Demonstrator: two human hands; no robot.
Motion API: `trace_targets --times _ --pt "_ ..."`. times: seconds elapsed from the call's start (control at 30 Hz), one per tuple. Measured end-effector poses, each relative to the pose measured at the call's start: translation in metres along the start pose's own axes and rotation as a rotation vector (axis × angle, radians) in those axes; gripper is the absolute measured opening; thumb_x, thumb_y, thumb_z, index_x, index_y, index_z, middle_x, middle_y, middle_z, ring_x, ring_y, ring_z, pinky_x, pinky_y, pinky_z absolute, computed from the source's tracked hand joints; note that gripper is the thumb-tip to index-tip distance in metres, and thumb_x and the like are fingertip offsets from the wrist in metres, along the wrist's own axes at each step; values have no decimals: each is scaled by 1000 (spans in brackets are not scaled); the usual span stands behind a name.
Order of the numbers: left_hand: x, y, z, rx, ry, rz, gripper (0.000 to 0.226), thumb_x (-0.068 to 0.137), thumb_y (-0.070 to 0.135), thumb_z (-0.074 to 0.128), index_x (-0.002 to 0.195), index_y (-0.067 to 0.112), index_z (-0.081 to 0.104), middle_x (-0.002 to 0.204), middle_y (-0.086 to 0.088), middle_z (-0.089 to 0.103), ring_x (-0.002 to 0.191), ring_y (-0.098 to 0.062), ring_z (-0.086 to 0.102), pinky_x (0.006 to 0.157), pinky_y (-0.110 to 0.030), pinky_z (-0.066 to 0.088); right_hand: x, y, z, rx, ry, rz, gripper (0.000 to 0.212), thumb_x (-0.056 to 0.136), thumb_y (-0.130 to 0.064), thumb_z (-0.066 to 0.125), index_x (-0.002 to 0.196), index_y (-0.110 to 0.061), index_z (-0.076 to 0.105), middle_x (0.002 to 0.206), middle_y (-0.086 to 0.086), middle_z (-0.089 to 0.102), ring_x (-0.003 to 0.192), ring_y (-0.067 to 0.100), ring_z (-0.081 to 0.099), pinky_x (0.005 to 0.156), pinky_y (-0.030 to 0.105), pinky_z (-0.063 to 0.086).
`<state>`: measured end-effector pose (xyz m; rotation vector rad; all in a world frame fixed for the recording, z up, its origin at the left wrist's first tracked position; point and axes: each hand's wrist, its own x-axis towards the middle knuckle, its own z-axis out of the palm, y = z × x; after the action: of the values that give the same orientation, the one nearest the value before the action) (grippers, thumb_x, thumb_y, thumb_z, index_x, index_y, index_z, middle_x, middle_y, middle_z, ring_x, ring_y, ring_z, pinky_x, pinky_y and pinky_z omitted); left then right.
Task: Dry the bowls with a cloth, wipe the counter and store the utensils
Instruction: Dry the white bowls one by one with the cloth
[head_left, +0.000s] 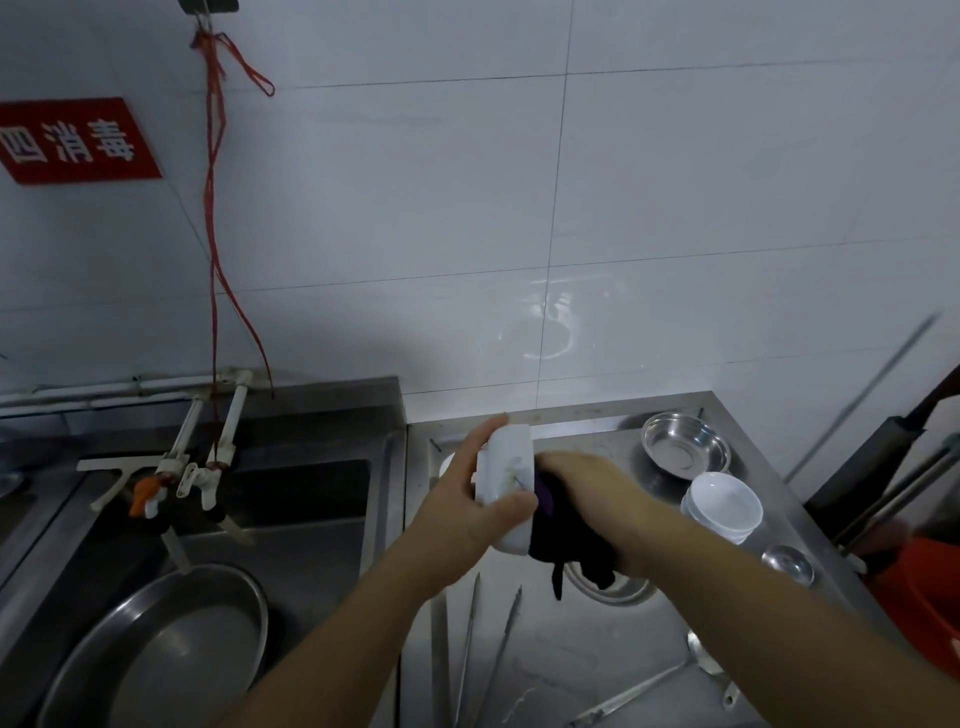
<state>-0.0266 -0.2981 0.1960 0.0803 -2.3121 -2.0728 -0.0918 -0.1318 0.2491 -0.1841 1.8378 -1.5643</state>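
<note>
White bowl (511, 488) up on its side above the steel counter (582, 670), held in the air between both hands, its opening turned to the person's right. The left hand (475, 499) grips it round the outside, fingers reaching over the top of the rim and thumb pressed on the near side. The right hand (587, 488) is pushed against the bowl's mouth with a dark purple cloth (566, 540) bunched under its curled fingers, and a loose tail of that cloth hangs down toward the counter. To the right, by the counter's edge, stands a stack of white bowls (722, 506), mouths up, and just behind it near the wall sits a steel bowl (685, 449), tilted a little. A small steel dish (787, 564) lies nearer the person, past the stack. Flat on the counter near the bottom are long metal tongs (493, 660) and, further right, a ladle (654, 686) with its handle running down-left. Under the hanging cloth a round steel rim (618, 592) shows, what it belongs to I can't make out. On the left is the sink (322, 499) with a wide steel basin (171, 644) resting in it and white taps (208, 467) above, a red string (213, 234) hanging down the tiled wall (623, 182), beside a red sign (72, 140)
</note>
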Motion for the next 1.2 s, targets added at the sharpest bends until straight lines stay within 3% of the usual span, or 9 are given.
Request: trace_targets --times 0.07,0.17,0.37,0.5,0.6,0.7,0.93,1.07,1.2 --pt "0 0 -7 88 -84 -6 84 84 45 79 148 64 28 134 23 49 119 -19 61 82 -24 63 -4 4 -5 292 -36 97 40 92 -47 63 95 -14 85 102 16 80 90 32 78 76 42 63" --pt "1 0 -15 219 -166 15 91 83 40 82 150 63 25 132 23 49 119 -20 61 87 -30 64 -5 7 -5 452 -40 126 53 82 -61 80 105 -13 84 114 20 78 98 36 78 73 41 63" --pt "0 -5 -17 198 -190 52 110 77 53 88 156 65 13 149 26 41 129 -25 58 89 -36 65 -6 11 -7 497 -50 86 56 70 -42 95 112 -8 81 118 25 76 103 40 77 76 42 64" --pt "-2 -7 -10 -226 110 -256 80 83 86 53 146 36 54 149 -4 59 127 -26 63 103 -46 58 -2 11 -12 699 -32 -39 42 74 -44 90 103 -14 85 103 14 80 86 30 79 69 35 63" --pt "-9 -11 -3 -653 76 -489 66 97 64 58 130 9 73 117 -13 75 108 -28 72 91 -41 60 -1 11 -14 771 -2 -81 35 78 -46 87 97 -16 86 94 11 80 79 25 79 65 32 62" --pt "-15 -10 2 -988 55 -401 74 73 31 94 136 2 68 113 -17 71 97 -26 71 88 -36 61 0 17 -11 766 -11 -91 46 75 -49 90 106 -16 85 102 12 80 86 25 79 69 33 63" --pt "-5 0 5 -1192 198 -232 37 98 19 65 129 1 73 134 -19 71 115 -26 74 86 -32 64 2 26 -11 610 -57 -27 57 86 -70 73 123 -27 79 131 6 74 120 23 72 87 31 63" --pt "2 10 -4 -1151 260 -154 42 93 18 67 131 -1 69 131 -22 72 116 -29 74 83 -33 64 0 28 -18 351 -44 23 63 77 -73 81 93 -12 77 87 14 72 72 21 68 59 31 55" --pt "3 9 -16 -1031 322 -173 46 93 17 69 136 5 62 129 -21 73 114 -37 74 81 -42 65 -1 32 -21 269 318 -58 38 81 -49 86 104 -22 76 97 14 79 74 27 76 65 36 59"
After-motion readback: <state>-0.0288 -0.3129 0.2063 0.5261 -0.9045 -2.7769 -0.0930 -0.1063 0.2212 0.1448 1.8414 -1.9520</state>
